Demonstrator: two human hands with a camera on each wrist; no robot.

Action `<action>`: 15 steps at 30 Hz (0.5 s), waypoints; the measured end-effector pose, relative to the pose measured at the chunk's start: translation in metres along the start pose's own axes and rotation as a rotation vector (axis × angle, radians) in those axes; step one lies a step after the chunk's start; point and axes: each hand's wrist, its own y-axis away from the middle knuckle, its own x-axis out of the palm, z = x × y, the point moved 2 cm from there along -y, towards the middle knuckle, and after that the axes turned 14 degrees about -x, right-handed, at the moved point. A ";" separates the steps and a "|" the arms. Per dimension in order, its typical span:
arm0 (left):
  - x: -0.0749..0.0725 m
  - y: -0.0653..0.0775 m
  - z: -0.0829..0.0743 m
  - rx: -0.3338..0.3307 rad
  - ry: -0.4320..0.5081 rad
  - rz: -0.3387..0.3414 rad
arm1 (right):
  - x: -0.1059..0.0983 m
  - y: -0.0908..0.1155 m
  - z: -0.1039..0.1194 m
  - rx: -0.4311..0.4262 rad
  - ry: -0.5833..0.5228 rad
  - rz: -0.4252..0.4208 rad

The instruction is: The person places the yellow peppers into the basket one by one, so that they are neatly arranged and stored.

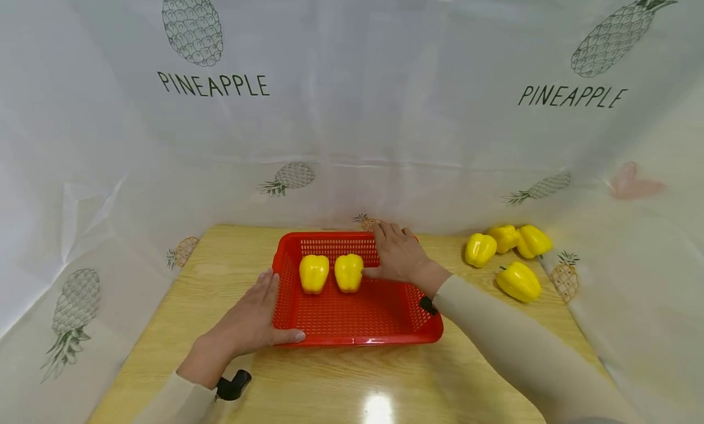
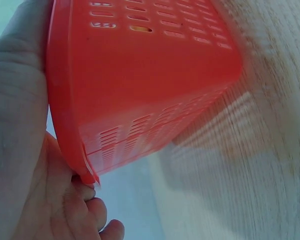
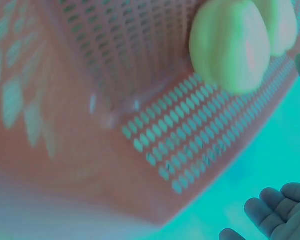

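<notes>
A red plastic basket (image 1: 357, 339) with slotted walls stands on the wooden table. Two yellow bell peppers (image 1: 315, 274) (image 1: 349, 272) sit side by side in its left half, toward the back. My left hand (image 1: 247, 317) holds the near left corner, thumb over the front rim and fingers along the left side. In the left wrist view, its fingertips (image 2: 96, 212) bend at the rim. My right hand (image 1: 398, 253) reaches across the back rim with fingers extended. Its thumb is beside the right-hand pepper; whether they touch I cannot tell.
Several more yellow bell peppers (image 1: 519, 281) lie at the table's back right. A white pineapple-print sheet (image 1: 352, 124) hangs behind and around the wooden table (image 1: 220, 277). Small black devices are strapped at both wrists.
</notes>
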 end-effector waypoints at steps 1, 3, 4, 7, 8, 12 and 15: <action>0.000 0.000 0.000 0.001 0.002 0.000 | -0.004 0.005 -0.004 0.007 -0.006 -0.016; 0.000 0.001 0.001 0.002 0.000 -0.003 | -0.012 0.015 -0.011 0.020 -0.016 -0.040; 0.000 0.001 0.001 0.001 0.001 -0.003 | -0.016 0.021 -0.015 0.026 -0.022 -0.052; 0.001 0.001 0.002 -0.010 -0.003 0.002 | -0.024 0.042 -0.027 0.044 -0.017 -0.102; 0.001 0.001 0.002 -0.010 -0.004 0.001 | -0.026 0.050 -0.032 0.054 -0.013 -0.121; 0.001 0.001 0.001 -0.007 -0.009 0.001 | -0.025 0.089 -0.055 0.098 0.005 -0.212; 0.002 0.000 -0.001 0.004 -0.011 0.004 | -0.015 0.122 -0.075 0.129 0.029 -0.260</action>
